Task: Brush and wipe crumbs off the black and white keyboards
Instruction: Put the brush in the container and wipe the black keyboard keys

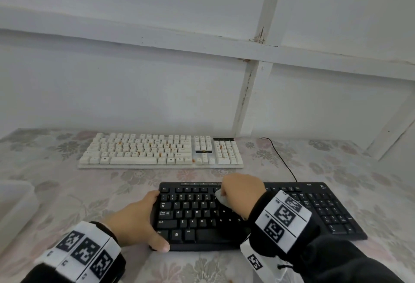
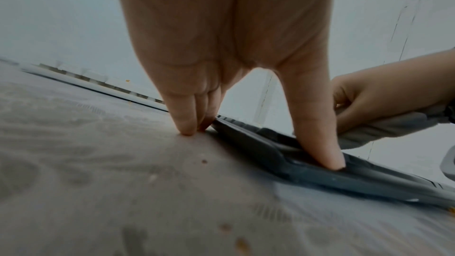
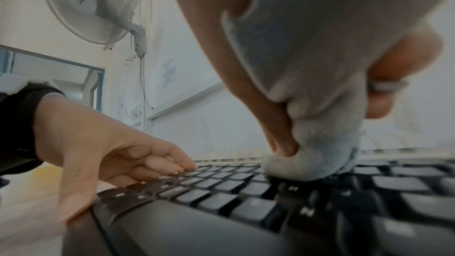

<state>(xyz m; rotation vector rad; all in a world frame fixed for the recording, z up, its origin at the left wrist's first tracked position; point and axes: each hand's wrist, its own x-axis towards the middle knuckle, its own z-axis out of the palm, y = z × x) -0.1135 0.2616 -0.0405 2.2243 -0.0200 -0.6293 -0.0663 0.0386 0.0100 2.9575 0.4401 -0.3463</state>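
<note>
My right hand (image 1: 241, 189) is clenched round a bunched grey cloth (image 3: 317, 104), its wad pressed onto the upper key rows of the black keyboard (image 1: 325, 210), which lies nearest me on the flowered tablecloth (image 1: 45, 166). My left hand (image 1: 137, 217) is spread against that keyboard's left end, fingertips down at the far corner, thumb on the near corner, bracing it rather than gripping it.

I reckon the danger is pressing too hard: the cloth could snag a keycap, or merely drive crumbs down between the keys. A careless sweep could also scatter crumbs over the tablecloth (a few orange bits lie there already) (image 2: 242, 242).

By my count: two keyboards, one cloth, two hands. The white keyboard (image 1: 160, 151), well behind, carries many orange specks, too small to count, and looks untouched
</note>
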